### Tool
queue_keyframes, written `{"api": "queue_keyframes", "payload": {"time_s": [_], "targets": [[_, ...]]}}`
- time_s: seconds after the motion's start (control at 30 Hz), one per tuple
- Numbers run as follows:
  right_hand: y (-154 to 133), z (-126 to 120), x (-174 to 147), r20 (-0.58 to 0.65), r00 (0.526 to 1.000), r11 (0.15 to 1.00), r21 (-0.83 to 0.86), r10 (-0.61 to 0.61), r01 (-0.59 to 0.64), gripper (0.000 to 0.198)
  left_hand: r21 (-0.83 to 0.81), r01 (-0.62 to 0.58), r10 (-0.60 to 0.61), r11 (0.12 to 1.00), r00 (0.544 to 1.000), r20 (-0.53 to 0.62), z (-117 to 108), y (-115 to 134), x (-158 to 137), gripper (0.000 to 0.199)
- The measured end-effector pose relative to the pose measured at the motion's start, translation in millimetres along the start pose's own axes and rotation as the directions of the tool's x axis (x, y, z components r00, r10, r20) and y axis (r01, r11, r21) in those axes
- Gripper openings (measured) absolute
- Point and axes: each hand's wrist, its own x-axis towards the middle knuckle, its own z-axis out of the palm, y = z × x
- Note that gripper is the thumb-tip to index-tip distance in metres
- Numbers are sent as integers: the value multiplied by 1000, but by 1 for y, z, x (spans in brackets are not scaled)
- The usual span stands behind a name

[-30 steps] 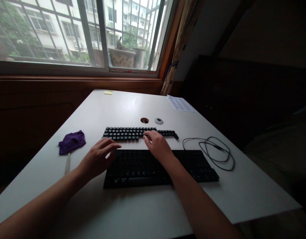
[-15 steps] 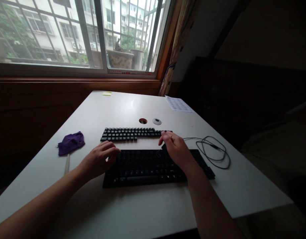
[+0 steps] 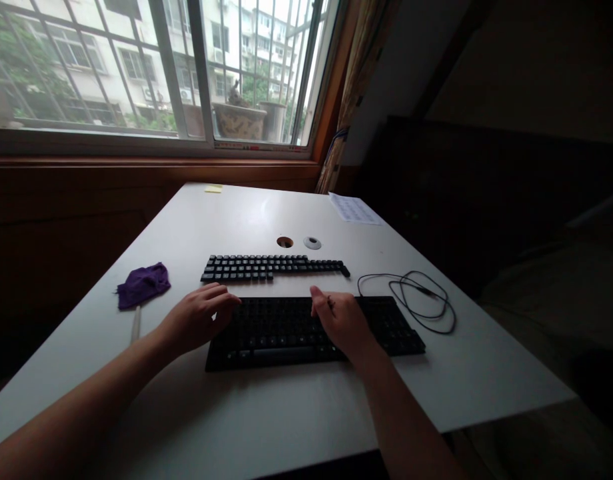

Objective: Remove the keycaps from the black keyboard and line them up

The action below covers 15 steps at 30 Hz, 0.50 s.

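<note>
A black keyboard (image 3: 281, 357) lies on the white table, its upper rows dark and seemingly without keycaps. At its left end, my left hand (image 3: 206, 312) has curled fingers and thumb gripping the upper corner. My right hand (image 3: 342, 321) is closed over the right-middle keys, thumb on top. The wire keycap puller it held half a second ago is hidden by the fingers now. Behind the keyboard, rows of loose black keycaps (image 3: 246, 268) stand in order on the table, with one dark keycap (image 3: 345, 271) at their right end.
A purple cloth (image 3: 144, 285) with a pale handle (image 3: 136, 325) lies at the left. The cable (image 3: 426, 290) loops on the right. Farther back are a round hole (image 3: 285, 243), a grey grommet cover (image 3: 312, 243), a yellow note (image 3: 213, 189) and a printed sheet (image 3: 355, 209).
My right hand has moved slightly left and lower over the keyboard, uncovering the right end of the keycap rows. The wire prongs are out of sight. My left hand stays put.
</note>
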Motion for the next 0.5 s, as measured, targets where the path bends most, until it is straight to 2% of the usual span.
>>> {"api": "queue_keyframes", "payload": {"time_s": [0.1,0.27,0.5], "targets": [[3,2,0,3,1000,999,30,32,-32,57,7,-7,7,1000,1000,22,1,-1,-1,18],[12,1,4,-42,982,975,135,186,-179,62,10,-25,24,1000,999,41,3,-1,-2,18],[24,1,11,-34,922,905,207,387,-372,68,-5,1,-1,1000,996,85,2,2,0,16]]}}
